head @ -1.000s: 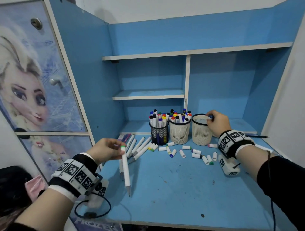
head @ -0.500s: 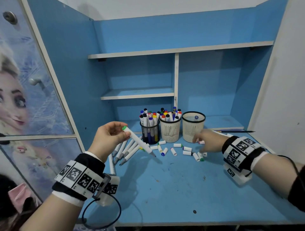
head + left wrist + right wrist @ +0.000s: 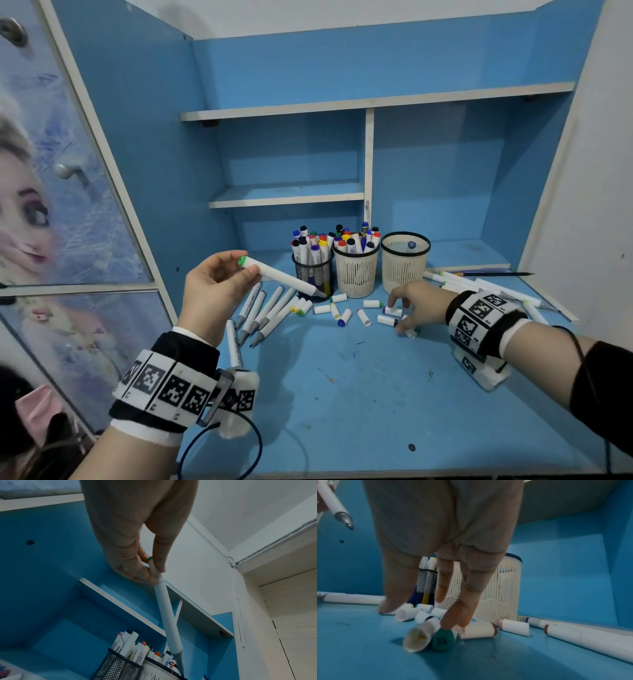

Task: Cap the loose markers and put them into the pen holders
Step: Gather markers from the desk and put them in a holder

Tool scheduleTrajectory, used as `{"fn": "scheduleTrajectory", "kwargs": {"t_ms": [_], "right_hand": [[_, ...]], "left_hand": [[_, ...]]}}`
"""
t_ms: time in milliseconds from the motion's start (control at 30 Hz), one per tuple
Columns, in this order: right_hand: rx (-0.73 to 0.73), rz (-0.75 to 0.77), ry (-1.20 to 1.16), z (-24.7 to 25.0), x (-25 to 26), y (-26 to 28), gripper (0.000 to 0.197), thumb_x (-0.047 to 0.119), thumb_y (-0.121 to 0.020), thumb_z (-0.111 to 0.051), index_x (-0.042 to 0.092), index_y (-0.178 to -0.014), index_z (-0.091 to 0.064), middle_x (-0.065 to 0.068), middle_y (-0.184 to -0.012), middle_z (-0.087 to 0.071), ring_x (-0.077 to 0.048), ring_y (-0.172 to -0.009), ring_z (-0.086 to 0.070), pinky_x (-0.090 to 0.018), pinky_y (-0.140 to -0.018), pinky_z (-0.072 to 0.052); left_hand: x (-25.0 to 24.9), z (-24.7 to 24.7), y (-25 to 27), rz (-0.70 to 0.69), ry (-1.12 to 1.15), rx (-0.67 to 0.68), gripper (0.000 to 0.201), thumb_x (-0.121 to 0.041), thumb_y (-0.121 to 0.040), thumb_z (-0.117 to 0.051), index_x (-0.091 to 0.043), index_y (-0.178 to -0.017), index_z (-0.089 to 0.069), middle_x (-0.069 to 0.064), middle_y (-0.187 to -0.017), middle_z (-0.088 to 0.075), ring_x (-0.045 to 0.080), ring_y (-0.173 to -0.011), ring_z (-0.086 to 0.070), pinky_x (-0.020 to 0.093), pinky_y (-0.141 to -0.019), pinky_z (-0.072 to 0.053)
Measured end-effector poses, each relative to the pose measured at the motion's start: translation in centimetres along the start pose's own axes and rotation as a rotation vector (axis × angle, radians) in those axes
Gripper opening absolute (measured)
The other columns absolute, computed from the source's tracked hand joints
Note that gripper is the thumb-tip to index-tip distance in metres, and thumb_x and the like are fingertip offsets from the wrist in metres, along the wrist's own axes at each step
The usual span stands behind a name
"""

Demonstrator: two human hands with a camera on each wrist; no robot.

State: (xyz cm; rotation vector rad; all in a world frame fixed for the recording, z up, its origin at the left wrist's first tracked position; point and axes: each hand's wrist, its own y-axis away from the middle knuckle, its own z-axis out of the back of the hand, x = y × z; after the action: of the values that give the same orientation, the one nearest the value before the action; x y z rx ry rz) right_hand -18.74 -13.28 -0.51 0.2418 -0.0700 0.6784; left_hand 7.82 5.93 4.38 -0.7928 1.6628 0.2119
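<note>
Right now the left hand (image 3: 214, 291) is raised above the blue desk (image 3: 359, 394), pinching an uncapped white marker (image 3: 282, 275) near its green-ended back between thumb and fingers. The marker slants down toward the black mesh holder (image 3: 313, 277), its grey tip hanging just in front of that holder's rim.

The right hand (image 3: 416, 303) is low over the desk, in front of the right-hand cream holder (image 3: 405, 263). Its fingers (image 3: 453, 616) reach down, fairly straight, into a scatter of loose white caps (image 3: 346, 313). In the right wrist view 2 fingertips press on top of a cap with a green end (image 3: 443, 641), which lies on the desk beside an open-mouthed white cap (image 3: 419, 637). They do not wrap around it, so the hand reads as open and touching.

3 holders stand in a row at the back of the desk. The black mesh holder and the middle cream holder (image 3: 356, 274) beside it are packed with capped markers. In the right-hand cream holder only 1 blue-ended piece shows. More uncapped markers (image 3: 265, 310) lie fanned on the desk in front of and to the left of the black mesh holder, and others (image 3: 486, 286) lie to the right of the right-hand cream holder.
</note>
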Motion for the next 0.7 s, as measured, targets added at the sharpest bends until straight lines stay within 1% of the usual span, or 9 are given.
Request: {"fn": "scheduleTrajectory", "kwargs": {"t_ms": [67, 133, 267, 333, 367, 433, 500, 600, 700], "right_hand": [[0.047, 0.018, 0.047, -0.1, 0.6, -0.3, 0.053, 0.036, -0.075, -0.076, 0.021, -0.121, -0.056, -0.002, -0.102, -0.05, -0.014, -0.089, -0.046, -0.025, -0.073, -0.038], [0.057, 0.011, 0.127, -0.1, 1.0, -0.8, 0.048, 0.029, -0.077, -0.075, 0.02, -0.121, -0.056, 0.0, -0.1, -0.045, -0.014, -0.091, -0.042, -0.024, -0.074, -0.036], [-0.022, 0.028, 0.113, 0.3, 1.7, -2.3, 0.039, 0.026, -0.083, -0.069, 0.016, -0.119, -0.058, 0.0, -0.098, -0.048, -0.014, -0.089, -0.043, -0.024, -0.073, -0.035], [-0.048, 0.045, 0.088, 0.3, 2.3, -3.3, 0.037, 0.024, -0.086, -0.064, 0.016, -0.122, -0.057, -0.005, -0.106, -0.057, -0.018, -0.093, -0.051, -0.026, -0.076, -0.041], [-0.049, 0.049, 0.091, 0.2, 2.6, -3.8, 0.037, 0.022, -0.088, -0.061, 0.015, -0.125, -0.056, -0.007, -0.115, -0.059, -0.02, -0.101, -0.054, -0.027, -0.082, -0.043], [-0.022, 0.053, 0.124, 0.1, 3.2, -4.7, 0.038, 0.02, -0.093, -0.054, 0.013, -0.13, -0.052, -0.008, -0.127, -0.057, -0.023, -0.114, -0.053, -0.03, -0.093, -0.042], [0.016, 0.043, 0.166, 0.0, 3.7, -5.3, 0.037, 0.02, -0.096, -0.05, 0.01, -0.131, -0.053, -0.009, -0.13, -0.056, -0.025, -0.117, -0.053, -0.031, -0.096, -0.042], [0.051, 0.026, 0.209, 0.0, 3.9, -6.1, 0.035, 0.018, -0.093, -0.054, 0.01, -0.126, -0.057, -0.01, -0.125, -0.059, -0.026, -0.113, -0.055, -0.032, -0.095, -0.045], [0.064, 0.003, 0.221, 0.1, 4.0, -6.6, 0.028, 0.014, -0.089, -0.059, 0.008, -0.117, -0.06, -0.012, -0.119, -0.062, -0.021, -0.094, -0.054, -0.027, -0.079, -0.044]], "left_hand": [[0.1, 0.3, -0.1, 0.006, 0.024, -0.002, 0.02, 0.01, -0.082, -0.061, -0.008, -0.09, -0.063, 0.008, -0.081, -0.064, 0.012, -0.068, -0.069, 0.019, -0.069, -0.057], [0.3, 0.5, -0.1, 0.018, 0.038, 0.001, 0.02, 0.009, -0.082, -0.061, -0.008, -0.089, -0.063, 0.008, -0.082, -0.065, 0.012, -0.069, -0.07, 0.017, -0.065, -0.055], [0.7, 0.5, -0.1, 0.045, 0.036, -0.005, 0.019, 0.008, -0.081, -0.062, -0.01, -0.088, -0.063, 0.008, -0.084, -0.066, 0.02, -0.077, -0.067, 0.016, -0.063, -0.054], [0.9, 0.4, -0.1, 0.062, 0.032, -0.006, 0.019, 0.008, -0.081, -0.063, -0.009, -0.089, -0.063, 0.01, -0.087, -0.065, 0.022, -0.08, -0.066, 0.016, -0.063, -0.055], [1.0, 0.2, -0.1, 0.069, 0.027, -0.003, 0.019, 0.007, -0.081, -0.063, -0.009, -0.09, -0.063, 0.012, -0.089, -0.065, 0.024, -0.082, -0.066, 0.018, -0.064, -0.056], [1.1, 0.1, -0.2, 0.081, 0.023, 0.0, 0.018, 0.007, -0.08, -0.064, -0.008, -0.091, -0.064, 0.015, -0.093, -0.064, 0.028, -0.089, -0.065, 0.021, -0.07, -0.058], [1.1, -0.1, -0.3, 0.089, 0.032, 0.002, 0.018, 0.007, -0.08, -0.064, -0.007, -0.091, -0.064, 0.016, -0.093, -0.064, 0.03, -0.092, -0.065, 0.023, -0.074, -0.058], [1.0, -0.1, -0.4, 0.084, 0.037, 0.004, 0.018, 0.006, -0.08, -0.064, -0.008, -0.091, -0.064, 0.014, -0.091, -0.065, 0.029, -0.09, -0.066, 0.025, -0.075, -0.058], [0.8, 0.0, -0.5, 0.061, 0.06, -0.016, 0.018, 0.008, -0.081, -0.062, -0.008, -0.09, -0.064, 0.009, -0.084, -0.066, 0.023, -0.082, -0.067, 0.022, -0.071, -0.058]]}}
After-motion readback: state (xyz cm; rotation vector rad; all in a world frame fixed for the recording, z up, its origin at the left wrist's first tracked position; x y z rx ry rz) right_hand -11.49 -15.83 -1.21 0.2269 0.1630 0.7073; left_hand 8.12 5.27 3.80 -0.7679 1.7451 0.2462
